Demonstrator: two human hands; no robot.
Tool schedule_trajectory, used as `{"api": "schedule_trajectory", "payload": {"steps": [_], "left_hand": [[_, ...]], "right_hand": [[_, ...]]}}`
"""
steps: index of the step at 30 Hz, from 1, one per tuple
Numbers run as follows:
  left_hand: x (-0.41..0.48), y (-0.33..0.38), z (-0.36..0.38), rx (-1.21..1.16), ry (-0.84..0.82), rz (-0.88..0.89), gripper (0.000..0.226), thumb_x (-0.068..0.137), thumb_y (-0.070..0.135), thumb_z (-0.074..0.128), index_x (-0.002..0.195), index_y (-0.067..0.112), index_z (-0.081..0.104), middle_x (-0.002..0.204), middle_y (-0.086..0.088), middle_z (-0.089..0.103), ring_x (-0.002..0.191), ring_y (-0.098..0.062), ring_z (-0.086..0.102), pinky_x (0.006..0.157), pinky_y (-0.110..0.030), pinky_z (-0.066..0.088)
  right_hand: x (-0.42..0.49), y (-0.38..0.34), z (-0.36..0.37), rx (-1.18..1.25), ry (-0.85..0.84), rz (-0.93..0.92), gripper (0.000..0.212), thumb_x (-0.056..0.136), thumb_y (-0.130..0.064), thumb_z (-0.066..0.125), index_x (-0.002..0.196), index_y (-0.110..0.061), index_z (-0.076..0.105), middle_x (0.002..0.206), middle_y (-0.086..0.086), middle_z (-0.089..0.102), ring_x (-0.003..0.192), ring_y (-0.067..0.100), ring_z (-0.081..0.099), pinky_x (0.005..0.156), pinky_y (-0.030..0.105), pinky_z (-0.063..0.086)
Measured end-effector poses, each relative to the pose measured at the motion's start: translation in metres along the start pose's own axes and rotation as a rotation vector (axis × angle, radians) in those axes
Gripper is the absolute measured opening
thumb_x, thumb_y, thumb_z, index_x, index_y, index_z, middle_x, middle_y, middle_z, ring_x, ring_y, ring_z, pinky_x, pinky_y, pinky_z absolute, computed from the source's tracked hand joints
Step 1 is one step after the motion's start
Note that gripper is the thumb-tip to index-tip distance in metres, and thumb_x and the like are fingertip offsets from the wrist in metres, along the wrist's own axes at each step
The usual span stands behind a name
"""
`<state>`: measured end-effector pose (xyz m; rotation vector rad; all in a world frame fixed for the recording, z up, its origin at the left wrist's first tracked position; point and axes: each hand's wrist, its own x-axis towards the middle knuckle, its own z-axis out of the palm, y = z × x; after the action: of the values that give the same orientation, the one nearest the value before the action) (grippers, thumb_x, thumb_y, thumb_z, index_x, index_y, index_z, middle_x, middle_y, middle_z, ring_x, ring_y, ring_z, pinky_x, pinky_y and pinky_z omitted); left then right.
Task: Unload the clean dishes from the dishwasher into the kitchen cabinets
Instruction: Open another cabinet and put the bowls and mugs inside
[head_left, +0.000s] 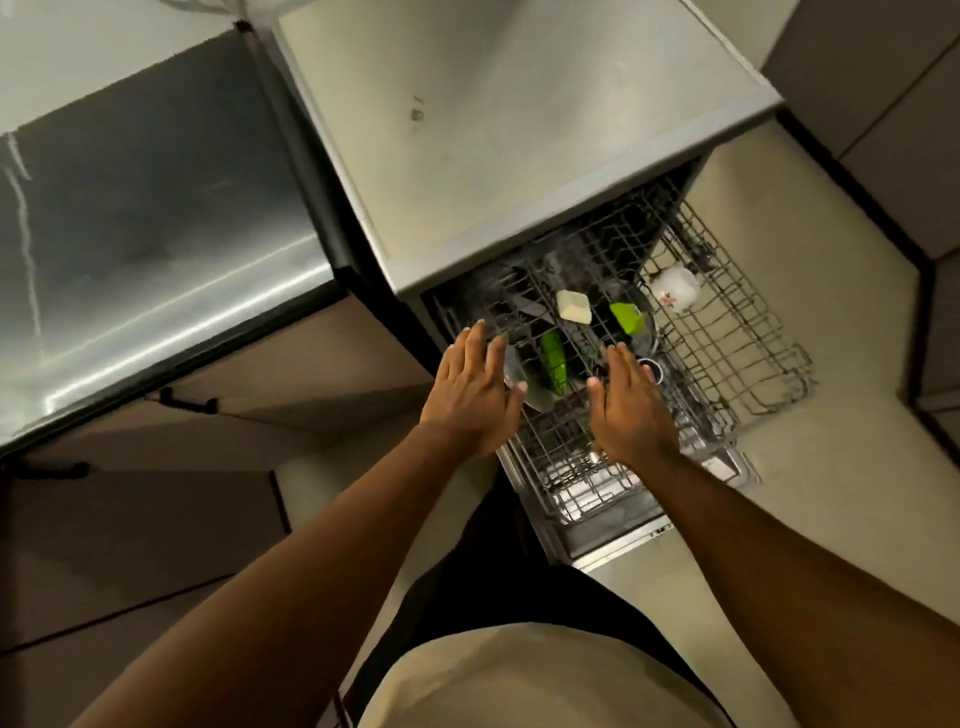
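The only marking I can spot is a red pattern on the white cup (675, 288), too blurred to read. It sits in the far right part of the pulled-out wire rack (753, 332) of the dishwasher (623, 545), well apart from both hands. The left hand (475, 387) and right hand (628, 410) are stretched flat over the rack, palms down, fingers straight, holding nothing (whether they actually touch the wires, I cannot tell). Between them lies a bright green dish (553, 356), tipped on its edge, with a pale plate (535, 395) just beside the left thumb. Beyond the fingertips are a cream square dish (574, 306) and a second green piece (627, 317), and a dark round mug (652, 370) is just beside the right hand's outer edge. The rack juts out from under a grey countertop (519, 130), with a shiny steel surface (156, 234) to the left.
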<state>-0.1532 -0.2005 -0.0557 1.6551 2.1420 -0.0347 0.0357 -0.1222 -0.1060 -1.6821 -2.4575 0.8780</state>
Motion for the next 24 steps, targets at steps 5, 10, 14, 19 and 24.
{"api": "schedule_trajectory", "payload": {"steps": [5,10,14,19,24], "left_hand": [[0.064,0.017,0.012,0.006,-0.078,0.121,0.068,0.1,0.049,0.029,0.154,0.012,0.011,0.162,-0.021,0.001,0.15,-0.035,-0.001,0.122,-0.048,0.005],[0.132,0.026,0.033,0.001,-0.193,0.136,0.072,0.098,0.049,0.038,0.154,0.014,0.011,0.163,-0.017,0.003,0.15,-0.033,0.002,0.122,-0.048,0.007],[0.179,0.027,0.055,0.024,-0.28,0.136,0.072,0.097,0.05,0.043,0.153,0.016,0.013,0.161,-0.014,0.01,0.146,-0.037,0.017,0.118,-0.052,0.02],[0.239,0.021,0.093,-0.048,-0.576,0.042,0.062,0.096,0.05,0.032,0.146,0.015,0.022,0.147,-0.02,0.042,0.126,-0.032,0.048,0.109,-0.047,0.035],[0.285,0.02,0.121,-0.071,-0.169,0.06,0.066,0.087,0.029,0.057,0.145,0.009,0.032,0.146,-0.013,0.041,0.131,-0.034,0.042,0.104,-0.045,0.043]], "right_hand": [[0.035,0.035,0.002,0.042,-0.001,0.17,0.061,0.102,-0.043,0.029,0.153,-0.011,0.017,0.161,0.012,0.018,0.147,0.034,0.016,0.119,0.047,0.02],[0.074,0.06,0.005,0.07,-0.022,0.287,0.059,0.102,-0.044,0.03,0.15,-0.012,0.023,0.152,0.016,0.036,0.134,0.037,0.041,0.105,0.053,0.041],[0.104,0.075,0.02,0.096,-0.05,0.345,0.058,0.102,-0.046,0.029,0.15,-0.013,0.025,0.147,0.016,0.042,0.128,0.035,0.048,0.1,0.05,0.045],[0.148,0.098,0.045,0.055,-0.026,0.37,0.053,0.101,-0.039,0.039,0.143,-0.007,0.035,0.141,0.019,0.045,0.129,0.035,0.043,0.104,0.05,0.041],[0.194,0.12,0.067,0.036,-0.057,0.434,0.062,0.095,-0.032,0.052,0.148,-0.008,0.028,0.147,0.02,0.034,0.132,0.037,0.036,0.107,0.046,0.034]]}}
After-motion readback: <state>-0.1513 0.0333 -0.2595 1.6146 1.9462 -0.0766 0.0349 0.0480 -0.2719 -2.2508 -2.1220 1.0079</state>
